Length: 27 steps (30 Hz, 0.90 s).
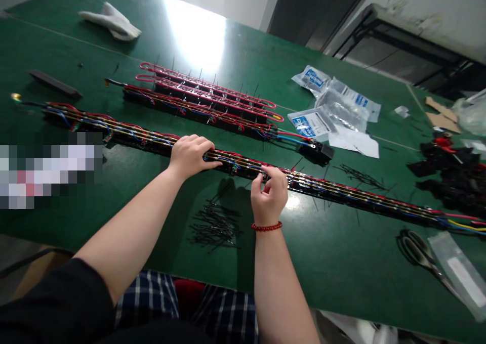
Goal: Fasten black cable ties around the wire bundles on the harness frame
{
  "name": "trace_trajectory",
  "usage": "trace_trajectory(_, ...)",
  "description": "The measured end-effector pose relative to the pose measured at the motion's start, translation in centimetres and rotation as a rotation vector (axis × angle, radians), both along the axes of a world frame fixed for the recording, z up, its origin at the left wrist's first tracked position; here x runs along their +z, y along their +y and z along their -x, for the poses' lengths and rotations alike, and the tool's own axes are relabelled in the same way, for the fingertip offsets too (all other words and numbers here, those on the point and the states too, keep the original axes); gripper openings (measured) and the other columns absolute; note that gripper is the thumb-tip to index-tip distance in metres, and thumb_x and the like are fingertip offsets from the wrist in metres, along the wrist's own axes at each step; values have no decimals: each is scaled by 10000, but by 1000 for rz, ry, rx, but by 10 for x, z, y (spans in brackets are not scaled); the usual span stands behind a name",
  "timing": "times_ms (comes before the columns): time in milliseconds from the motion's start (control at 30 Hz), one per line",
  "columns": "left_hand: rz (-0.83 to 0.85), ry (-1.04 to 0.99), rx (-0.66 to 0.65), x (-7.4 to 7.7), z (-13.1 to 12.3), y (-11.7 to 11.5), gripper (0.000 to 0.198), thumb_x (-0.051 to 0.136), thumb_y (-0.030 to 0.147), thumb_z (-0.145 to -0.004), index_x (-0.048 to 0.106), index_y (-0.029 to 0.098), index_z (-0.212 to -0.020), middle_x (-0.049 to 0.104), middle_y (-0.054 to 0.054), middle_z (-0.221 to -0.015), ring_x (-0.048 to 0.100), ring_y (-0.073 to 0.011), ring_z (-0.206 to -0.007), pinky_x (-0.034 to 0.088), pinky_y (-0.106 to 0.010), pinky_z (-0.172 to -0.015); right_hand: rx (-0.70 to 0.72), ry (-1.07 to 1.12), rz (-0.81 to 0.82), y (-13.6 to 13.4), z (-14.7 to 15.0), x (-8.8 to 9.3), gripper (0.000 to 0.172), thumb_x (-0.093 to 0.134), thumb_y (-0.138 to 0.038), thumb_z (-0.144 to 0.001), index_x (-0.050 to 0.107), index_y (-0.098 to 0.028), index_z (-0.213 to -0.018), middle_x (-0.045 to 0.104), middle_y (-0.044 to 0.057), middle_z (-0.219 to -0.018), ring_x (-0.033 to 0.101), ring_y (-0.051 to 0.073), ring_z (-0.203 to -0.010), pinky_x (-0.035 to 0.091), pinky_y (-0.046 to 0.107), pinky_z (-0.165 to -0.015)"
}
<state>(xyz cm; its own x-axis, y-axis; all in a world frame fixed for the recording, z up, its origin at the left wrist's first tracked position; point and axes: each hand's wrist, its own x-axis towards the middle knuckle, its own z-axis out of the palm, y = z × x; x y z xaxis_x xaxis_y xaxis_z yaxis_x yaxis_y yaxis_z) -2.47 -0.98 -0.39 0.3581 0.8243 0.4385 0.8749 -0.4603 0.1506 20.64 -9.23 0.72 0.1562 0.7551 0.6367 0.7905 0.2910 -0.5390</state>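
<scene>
Left grip lies open-fingered on the wired black strip on the table, right grip pinched at its wires, hold unclear, loose cable ties beside it, rows behind already bristling with ties.

You're in a workshop, electrical assembly by the look of it. Your table has a green mat top and carries long black strips wired in red, blue and yellow, loose black cable ties, scissors, bagged parts and a white work glove. Dark metal framing sits beyond the table.
</scene>
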Motion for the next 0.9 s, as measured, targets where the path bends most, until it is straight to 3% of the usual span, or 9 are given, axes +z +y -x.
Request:
trace_trajectory(167,2,-22,-2,0,0,0,451,703,656,-752,688,229,-895,719,-54,-911,623,-258,-866,414,-390,-753,263,16,170,-6,6,-1,127,565,-242,-921,681,-219,-967,706,37,-854,639,143,-741,537,283,-726)
trace_trajectory(300,13,-39,-10,0,0,0,446,720,644,-744,688,229,-903,720,-53,-915,623,-260,-875,411,-392,-758,547,68,326,-6,16,-3,123,593,-207,-895,700,-224,-953,705,38,-922,652,138,-793,534,266,-727)
trace_trajectory(400,15,-35,-9,-1,1,1,454,710,652,-749,686,228,-911,718,-52,-920,621,-261,-876,408,-394,-757,656,43,408,-4,20,-5,148,608,-184,-875,715,-228,-968,698,42,-971,657,138,-827,525,258,-722)
trace_trajectory(700,29,-31,-16,-2,1,3,460,696,657,-761,688,226,-922,713,-59,-914,615,-264,-883,406,-397,-758,631,-196,471,-4,20,-10,142,613,-184,-875,725,-225,-952,676,38,-935,628,131,-781,484,242,-675)
trace_trajectory(900,33,-36,-17,0,1,2,437,711,635,-759,686,229,-918,719,-50,-932,619,-261,-887,406,-399,-762,600,-318,483,-5,23,-4,116,575,-194,-917,686,-228,-931,668,36,-956,622,140,-851,472,239,-714)
